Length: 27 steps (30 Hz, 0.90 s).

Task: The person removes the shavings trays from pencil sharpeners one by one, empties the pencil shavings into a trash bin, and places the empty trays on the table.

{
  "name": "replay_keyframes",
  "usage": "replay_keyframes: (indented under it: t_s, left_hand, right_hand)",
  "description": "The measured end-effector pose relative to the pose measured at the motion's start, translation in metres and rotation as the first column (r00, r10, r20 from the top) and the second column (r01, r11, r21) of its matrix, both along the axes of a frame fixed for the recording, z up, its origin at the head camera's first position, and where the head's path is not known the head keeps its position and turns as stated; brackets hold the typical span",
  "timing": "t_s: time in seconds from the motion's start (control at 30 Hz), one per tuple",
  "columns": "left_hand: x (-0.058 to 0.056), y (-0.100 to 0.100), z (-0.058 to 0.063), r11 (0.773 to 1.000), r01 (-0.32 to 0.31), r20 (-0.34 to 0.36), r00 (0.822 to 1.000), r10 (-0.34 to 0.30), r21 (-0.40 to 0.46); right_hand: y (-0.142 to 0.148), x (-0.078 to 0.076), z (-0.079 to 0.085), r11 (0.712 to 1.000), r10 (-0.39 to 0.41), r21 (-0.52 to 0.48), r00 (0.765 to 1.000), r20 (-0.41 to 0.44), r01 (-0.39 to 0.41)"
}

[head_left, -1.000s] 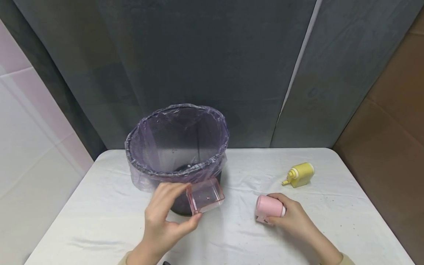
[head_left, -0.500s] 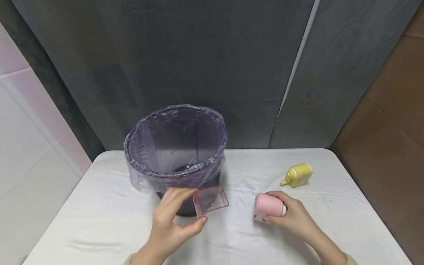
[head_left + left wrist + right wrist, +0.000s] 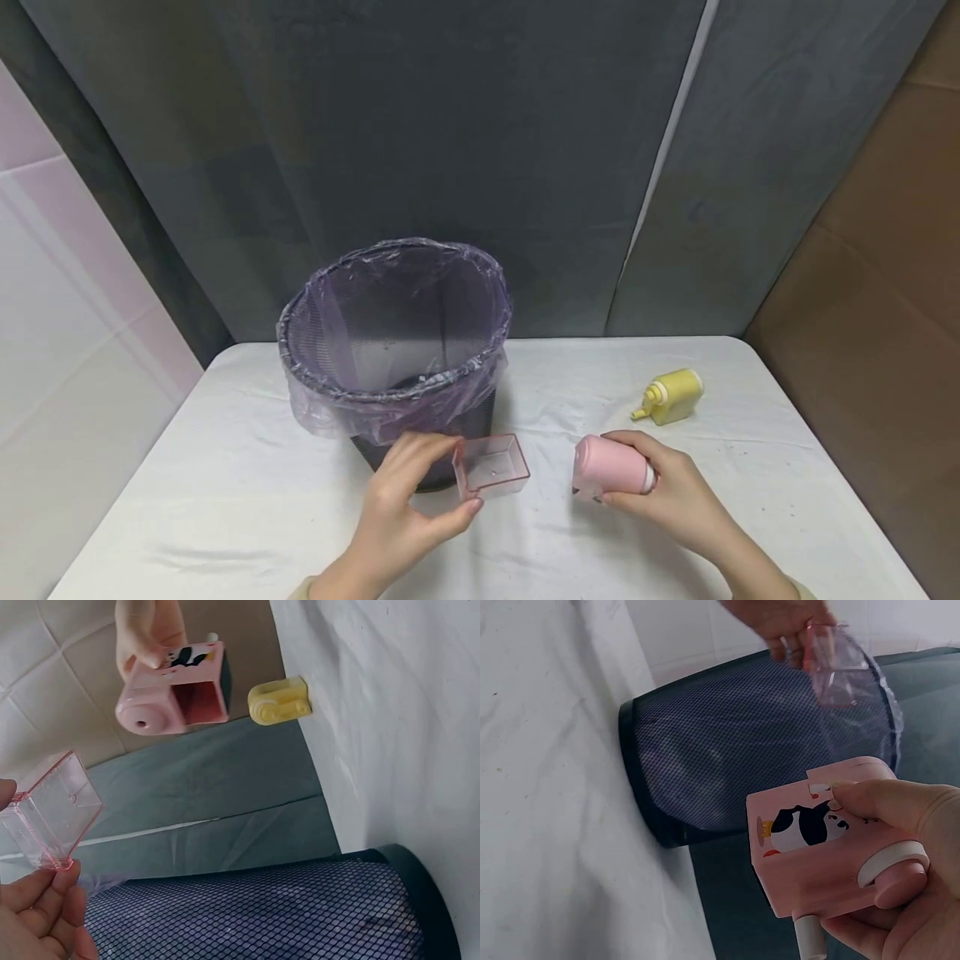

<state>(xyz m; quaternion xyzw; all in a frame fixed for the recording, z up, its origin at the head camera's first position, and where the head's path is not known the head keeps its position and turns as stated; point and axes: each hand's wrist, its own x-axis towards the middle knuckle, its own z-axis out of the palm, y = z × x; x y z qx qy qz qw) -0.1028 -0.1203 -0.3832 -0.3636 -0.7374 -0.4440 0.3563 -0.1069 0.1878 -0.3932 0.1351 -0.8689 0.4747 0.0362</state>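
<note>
My left hand [image 3: 401,517] pinches a see-through pink shavings drawer [image 3: 491,468] by one end between thumb and fingers. It is held in the air in front of the bin, its hollow side up, with a tiny speck inside. My right hand [image 3: 678,492] grips a pink pencil sharpener [image 3: 611,465] above the table, to the right of the drawer and apart from it. A panda picture and a crank with a white handle show on the sharpener [image 3: 817,832] in the right wrist view. In the left wrist view its drawer slot gapes below the picture.
A black mesh waste bin [image 3: 472,421] with a purple plastic liner stands behind the left hand. At the back right lies a yellow object [image 3: 675,396] with a white end and a small arm. Dark specks dot the white tablecloth [image 3: 780,467].
My left hand has moved right and a little toward me with the drawer, which now sits more level and closer to the sharpener. The right hand has hardly moved.
</note>
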Motion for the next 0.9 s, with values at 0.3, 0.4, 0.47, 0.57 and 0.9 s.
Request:
replay_keyframes:
  t_s: [0.3, 0.4, 0.47, 0.57, 0.9]
  left_hand:
    - [0.000, 0.003, -0.005, 1.000, 0.000, 0.032, 0.999, 0.000, -0.018]
    - [0.000, 0.004, -0.006, 1.000, -0.004, 0.039, 0.999, 0.005, -0.026]
    - [0.000, 0.005, -0.007, 1.000, -0.004, 0.040, 0.999, 0.005, -0.029]
    - [-0.001, 0.005, -0.008, 0.999, 0.003, 0.037, 0.999, -0.002, -0.033]
    - [-0.003, 0.008, -0.012, 0.997, 0.059, 0.050, 0.997, -0.056, -0.057]
  right_hand:
    - [-0.001, 0.008, 0.010, 1.000, 0.005, -0.018, 0.999, -0.032, -0.005]
    - [-0.002, 0.010, 0.012, 1.000, 0.009, -0.017, 0.999, -0.052, -0.010]
    - [-0.002, 0.011, 0.012, 1.000, 0.010, -0.014, 0.998, -0.066, -0.011]
    - [-0.002, 0.012, 0.012, 1.000, 0.012, -0.018, 0.997, -0.075, -0.014]
    - [-0.004, 0.016, 0.013, 0.998, 0.059, -0.031, 0.991, -0.120, -0.063]
